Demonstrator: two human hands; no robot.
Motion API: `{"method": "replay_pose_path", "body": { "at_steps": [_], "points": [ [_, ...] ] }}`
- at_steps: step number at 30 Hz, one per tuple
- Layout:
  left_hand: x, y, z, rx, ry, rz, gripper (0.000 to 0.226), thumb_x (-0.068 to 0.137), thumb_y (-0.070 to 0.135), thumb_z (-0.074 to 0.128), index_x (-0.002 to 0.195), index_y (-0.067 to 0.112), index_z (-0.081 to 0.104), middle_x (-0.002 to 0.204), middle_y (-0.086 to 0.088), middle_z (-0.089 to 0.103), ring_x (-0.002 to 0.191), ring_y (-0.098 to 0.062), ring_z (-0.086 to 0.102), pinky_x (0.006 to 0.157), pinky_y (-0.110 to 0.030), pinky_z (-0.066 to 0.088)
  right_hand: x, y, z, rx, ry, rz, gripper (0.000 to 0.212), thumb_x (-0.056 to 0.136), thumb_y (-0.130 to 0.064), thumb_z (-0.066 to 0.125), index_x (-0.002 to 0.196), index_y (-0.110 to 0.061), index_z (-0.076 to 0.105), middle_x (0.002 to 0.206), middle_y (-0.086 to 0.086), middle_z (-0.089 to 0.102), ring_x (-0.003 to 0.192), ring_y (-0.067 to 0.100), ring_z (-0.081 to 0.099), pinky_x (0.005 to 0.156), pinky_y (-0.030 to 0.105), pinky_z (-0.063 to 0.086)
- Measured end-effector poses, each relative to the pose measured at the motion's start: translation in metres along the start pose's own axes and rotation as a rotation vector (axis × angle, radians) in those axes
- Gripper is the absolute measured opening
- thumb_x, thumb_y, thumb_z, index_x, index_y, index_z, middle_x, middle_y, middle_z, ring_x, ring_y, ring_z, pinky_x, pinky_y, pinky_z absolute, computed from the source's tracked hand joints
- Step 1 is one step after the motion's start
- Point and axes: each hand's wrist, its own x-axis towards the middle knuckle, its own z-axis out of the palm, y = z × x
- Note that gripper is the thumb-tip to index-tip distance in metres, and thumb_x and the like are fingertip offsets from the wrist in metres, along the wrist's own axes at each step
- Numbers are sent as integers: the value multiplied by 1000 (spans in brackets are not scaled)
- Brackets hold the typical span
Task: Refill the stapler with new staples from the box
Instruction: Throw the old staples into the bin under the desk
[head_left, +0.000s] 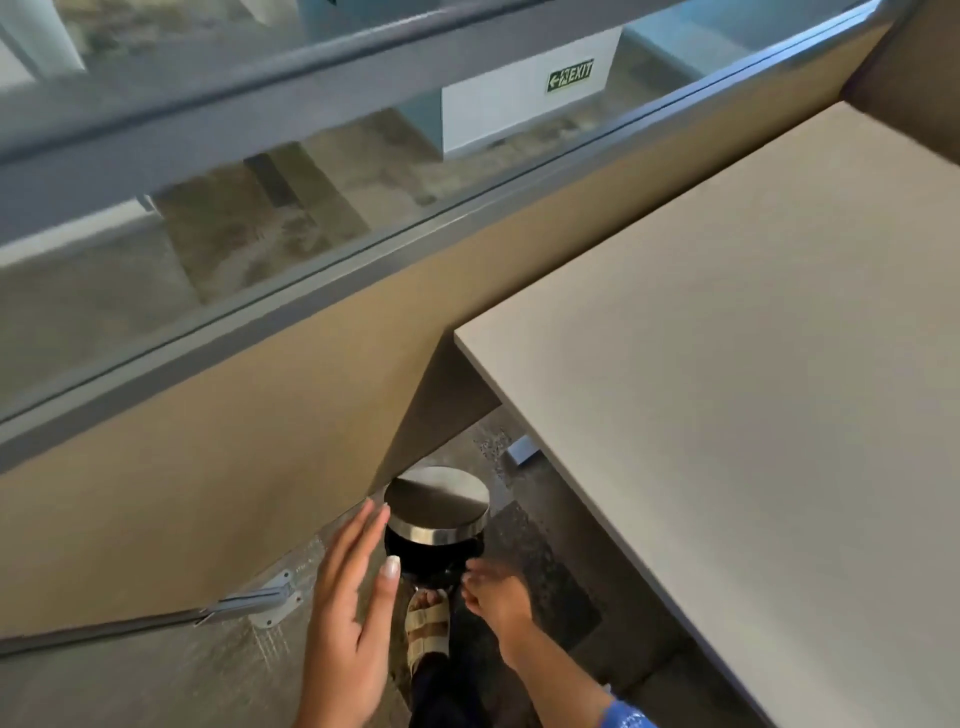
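left hand (343, 597) fingers (363, 530) lie straight, holding nothing, just beside the raised steel lid (436, 501) of a pedal bin (470, 548). right hand (493, 597) fingertips (470, 569) droop over the bin's dark mouth; whether they pinch anything, or what lies inside, cannot be told. a sandalled foot (428, 623) is at its base. stapler and box cannot be made out.

so there's a round black pedal bin (436, 551) with its shiny steel lid (439, 501) tipped up, just ahead of the left grip (345, 613). pale grey tabletop (727, 415) beyond the right grip (493, 597), green EXIT sign (570, 75) far off behind glass.
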Motion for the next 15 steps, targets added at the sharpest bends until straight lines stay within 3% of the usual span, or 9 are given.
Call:
{"method": "replay_pose_path", "body": {
  "at_steps": [3,8,11,15],
  "points": [
    [4,38,20,-10,-67,58,46,94,37,45,135,57,37,149,32,29,141,4,23,110,-30,25,-50,-27,-6,11,-38,-133,17,92,0,58,105,-4,67,81,10,67,64,13,61,61,22,51],
    [-3,104,54,-27,-143,174,43,94,40,43,133,57,38,147,37,28,143,3,20,112,-31,24,-148,-73,-39,3,-132,-541,16,91,-18,62,101,-11,73,89,8,76,82,16,71,73,24,57],
    [-14,141,75,-67,-188,232,42,93,43,43,132,57,40,145,38,29,142,1,22,110,-29,26,-200,-92,-76,-4,-36,-726,18,91,-31,62,94,-19,73,86,-4,76,79,6,70,71,20,54],
    [-39,182,111,-42,-304,256,38,89,52,42,127,61,40,150,27,31,136,9,28,107,-27,33,-250,-91,-151,44,153,-803,12,90,-17,63,98,-20,72,92,-3,74,82,10,71,75,24,58]
  ]
}}
